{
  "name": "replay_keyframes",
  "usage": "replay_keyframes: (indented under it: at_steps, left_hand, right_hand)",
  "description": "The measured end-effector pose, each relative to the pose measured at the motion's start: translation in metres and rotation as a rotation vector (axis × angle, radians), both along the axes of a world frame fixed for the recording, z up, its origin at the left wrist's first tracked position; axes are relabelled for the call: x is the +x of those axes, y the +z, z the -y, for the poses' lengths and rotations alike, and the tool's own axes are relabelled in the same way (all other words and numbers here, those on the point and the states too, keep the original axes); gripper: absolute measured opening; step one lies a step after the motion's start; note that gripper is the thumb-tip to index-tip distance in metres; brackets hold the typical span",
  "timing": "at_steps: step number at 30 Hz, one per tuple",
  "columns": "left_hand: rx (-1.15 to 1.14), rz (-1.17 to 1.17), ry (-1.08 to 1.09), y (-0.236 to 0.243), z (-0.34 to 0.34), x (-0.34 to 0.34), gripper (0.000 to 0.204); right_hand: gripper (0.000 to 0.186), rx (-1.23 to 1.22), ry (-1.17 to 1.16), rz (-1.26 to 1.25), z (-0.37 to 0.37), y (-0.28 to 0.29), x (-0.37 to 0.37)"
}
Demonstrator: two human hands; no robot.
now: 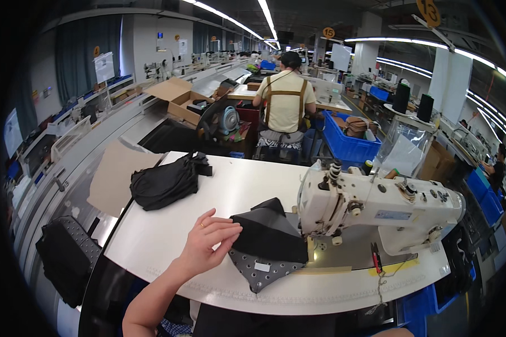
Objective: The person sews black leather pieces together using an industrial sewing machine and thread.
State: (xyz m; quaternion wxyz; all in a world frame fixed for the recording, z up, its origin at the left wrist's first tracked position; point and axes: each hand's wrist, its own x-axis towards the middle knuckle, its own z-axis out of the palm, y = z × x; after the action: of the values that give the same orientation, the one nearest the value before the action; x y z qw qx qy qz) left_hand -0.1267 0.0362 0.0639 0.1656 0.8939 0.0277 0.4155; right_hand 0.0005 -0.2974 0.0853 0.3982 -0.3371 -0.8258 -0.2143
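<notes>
My left hand [212, 240] is at the left edge of a dark fabric piece [268, 239] on the white sewing table [146, 241]. Its fingers are stretched out, with the fingertips over the fabric; whether they touch it I cannot tell. The piece has a black middle, a grey upper part and a lower part dotted with eyelets and bearing a small white label. Its right side lies by the needle area of a white sewing machine [379, 210]. Red-handled snips [376, 258] lie beside the machine. My right hand is out of view; only some skin shows at the lower right edge.
A black fabric bundle [166, 182] lies at the table's back left. More dark pieces [65, 261] hang at the left beside a beige sheet [118, 174]. Ahead, a person [282, 106] sits facing away, near a cardboard box [180, 106] and a blue crate [348, 146].
</notes>
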Motion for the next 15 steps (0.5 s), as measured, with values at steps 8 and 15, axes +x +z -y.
replay_keyframes:
  at_steps: [8,15]
  left_hand:
    - [-0.12,0.067,0.244,-0.016,-0.027,-0.077,0.018]
    - [-0.173,0.021,0.398,-0.041,-0.045,-0.127,0.02]
  right_hand:
    - [0.054,-1.038,-0.297,-0.512,-0.046,-0.223,-0.039]
    - [0.067,-1.787,-0.186,-0.551,-0.078,-0.22,-0.067]
